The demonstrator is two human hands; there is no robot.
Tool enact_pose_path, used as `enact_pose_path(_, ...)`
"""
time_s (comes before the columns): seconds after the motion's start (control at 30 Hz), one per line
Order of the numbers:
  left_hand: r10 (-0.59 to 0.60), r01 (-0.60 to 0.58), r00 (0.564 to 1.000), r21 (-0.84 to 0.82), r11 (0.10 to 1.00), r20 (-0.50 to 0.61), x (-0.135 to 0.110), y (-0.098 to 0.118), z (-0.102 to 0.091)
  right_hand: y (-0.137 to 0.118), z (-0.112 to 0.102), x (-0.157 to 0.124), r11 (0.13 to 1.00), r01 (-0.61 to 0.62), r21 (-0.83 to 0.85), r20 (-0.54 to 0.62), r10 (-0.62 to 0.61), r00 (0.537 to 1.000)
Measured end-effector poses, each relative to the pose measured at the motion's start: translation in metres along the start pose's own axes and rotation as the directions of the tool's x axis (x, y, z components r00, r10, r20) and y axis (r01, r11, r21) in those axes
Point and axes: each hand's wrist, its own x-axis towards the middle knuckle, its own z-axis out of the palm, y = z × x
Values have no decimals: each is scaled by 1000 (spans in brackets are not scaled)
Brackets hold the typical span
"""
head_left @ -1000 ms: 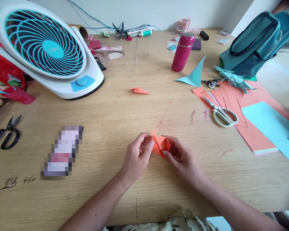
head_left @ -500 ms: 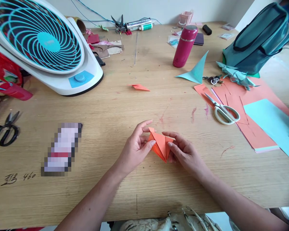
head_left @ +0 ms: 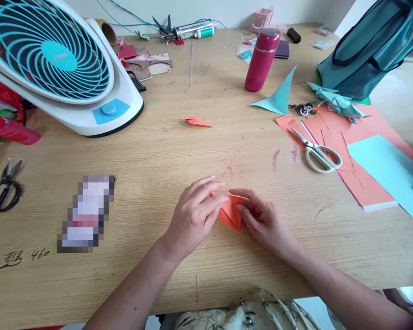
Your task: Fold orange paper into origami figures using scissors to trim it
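Observation:
A piece of folded orange paper [head_left: 231,213] is between my hands, above the front middle of the table, its point toward me. My left hand [head_left: 198,206] covers its upper left part, thumb and fingers closed on that edge. With thumb and fingertips, my right hand [head_left: 259,215] pinches the right edge. Both hands hide parts of the folds. Farther back lies a small folded orange piece [head_left: 197,122], apart from both hands.
White-handled scissors [head_left: 321,156] lie on orange sheets [head_left: 371,183] at right, near a folded teal paper figure [head_left: 339,103]. A magenta bottle [head_left: 262,62] and a teal bag [head_left: 368,55] stand behind. At left are a fan [head_left: 99,105], a blurred-out phone [head_left: 86,213] and black scissors [head_left: 6,185].
My left hand has turned over the paper's upper left, its thumb moving up and its fingers now covering the top corner. My right hand keeps its pinch. The whole view has shifted slightly.

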Motion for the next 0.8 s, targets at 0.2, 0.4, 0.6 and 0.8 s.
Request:
enact_pose_path(0.2, 33, -6, 982, -147, 989, 183, -1, -8, -1, 0, -4, 5, 954, -103, 280, 47, 94, 994)
enact_pose_path(0.4, 16, 31, 962, -166, 986, 274, 2, -8, -9, 0, -6, 6, 942, -107, 319, 63, 91, 994)
enact_pose_path(0.6, 23, 20, 966, -163, 986, 257, 2, -10, -10, -5, -7, 3, 926, -103, 364, 129, 59, 990)
enact_pose_path(0.8, -46, 64, 987, -114, 991, 151, 0, -10, -8, -3, -7, -1, 906, -88, 414, 239, -15, 971)
